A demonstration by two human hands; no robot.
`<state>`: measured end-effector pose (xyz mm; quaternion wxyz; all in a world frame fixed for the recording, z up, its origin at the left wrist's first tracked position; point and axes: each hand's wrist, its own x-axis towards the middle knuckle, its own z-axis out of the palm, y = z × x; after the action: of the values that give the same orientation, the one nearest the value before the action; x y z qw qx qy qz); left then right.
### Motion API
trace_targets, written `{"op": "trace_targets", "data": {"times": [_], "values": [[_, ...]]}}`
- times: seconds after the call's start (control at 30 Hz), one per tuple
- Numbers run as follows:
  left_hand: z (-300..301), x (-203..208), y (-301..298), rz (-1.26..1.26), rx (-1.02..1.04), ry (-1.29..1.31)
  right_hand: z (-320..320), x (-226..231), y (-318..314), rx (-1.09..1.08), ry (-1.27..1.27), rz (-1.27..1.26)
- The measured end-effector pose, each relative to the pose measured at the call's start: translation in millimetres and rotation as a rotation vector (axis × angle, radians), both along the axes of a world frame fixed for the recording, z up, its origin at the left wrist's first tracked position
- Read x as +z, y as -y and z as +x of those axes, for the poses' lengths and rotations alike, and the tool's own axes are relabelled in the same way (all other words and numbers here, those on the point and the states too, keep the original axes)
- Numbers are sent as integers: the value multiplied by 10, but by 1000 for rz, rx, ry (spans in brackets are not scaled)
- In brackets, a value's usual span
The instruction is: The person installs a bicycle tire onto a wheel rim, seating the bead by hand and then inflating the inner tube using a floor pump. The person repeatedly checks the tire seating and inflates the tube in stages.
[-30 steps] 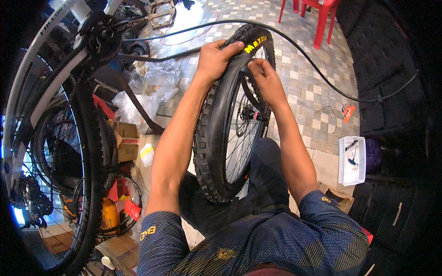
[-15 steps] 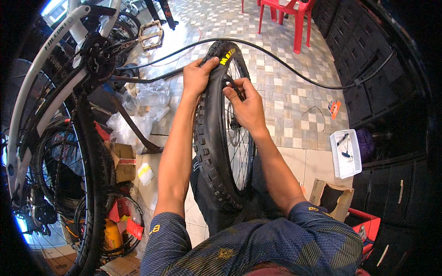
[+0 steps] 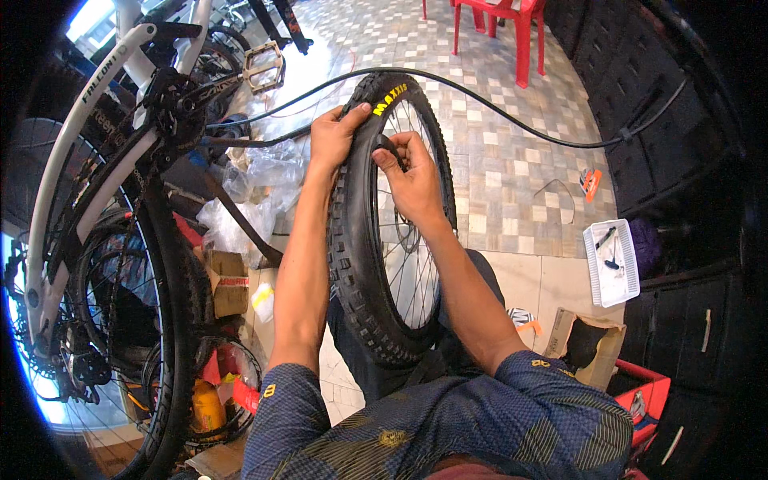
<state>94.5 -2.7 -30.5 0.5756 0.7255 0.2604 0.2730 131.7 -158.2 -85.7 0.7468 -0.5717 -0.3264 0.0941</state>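
A bicycle wheel with a knobby black tire [image 3: 352,276] stands tilted between my legs, its spokes and disc brake rotor facing right. My left hand [image 3: 333,138] is closed round the tire's upper left side, thumb pressed on the sidewall beside yellow lettering. At the inner edge of the tire, by the rim, my right hand [image 3: 414,178] pinches a small black curved piece [image 3: 386,142]. Its kind is hard to make out, as the fingers cover most of it. The wheel's lower end rests against my lap.
On the left stands a white and black bicycle [image 3: 60,152] with a pedal [image 3: 264,67]. A black hose [image 3: 512,122] arches beyond the wheel. To the right are a white plastic basket [image 3: 628,280], an open cardboard box [image 3: 612,352] and black drawers [image 3: 680,320]. A red chair [image 3: 520,40] stands far off.
The wheel has turned and tilted so more of its spoked side shows. My right hand has shifted a little left along with the black piece. My left hand keeps its hold on the tire.
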Motion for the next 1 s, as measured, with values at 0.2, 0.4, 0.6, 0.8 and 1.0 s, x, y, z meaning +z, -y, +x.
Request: {"op": "trace_targets", "data": {"times": [0.2,0.4,0.6,0.8,1.0], "values": [[19,-18,-25,-24,26,15,90,-46,-77,39,42,23],[44,-141,-150,-52,66,11,157,47,-162,-38,74,-80],[-110,-158,-237,-79,108,17,80,157,-353,-86,-25,-162],[266,240,669,313,1,35,1588,-432,200,-367,-212,-118],[413,248,374,334,-63,-65,1442,55,609,-236,26,-20]]}}
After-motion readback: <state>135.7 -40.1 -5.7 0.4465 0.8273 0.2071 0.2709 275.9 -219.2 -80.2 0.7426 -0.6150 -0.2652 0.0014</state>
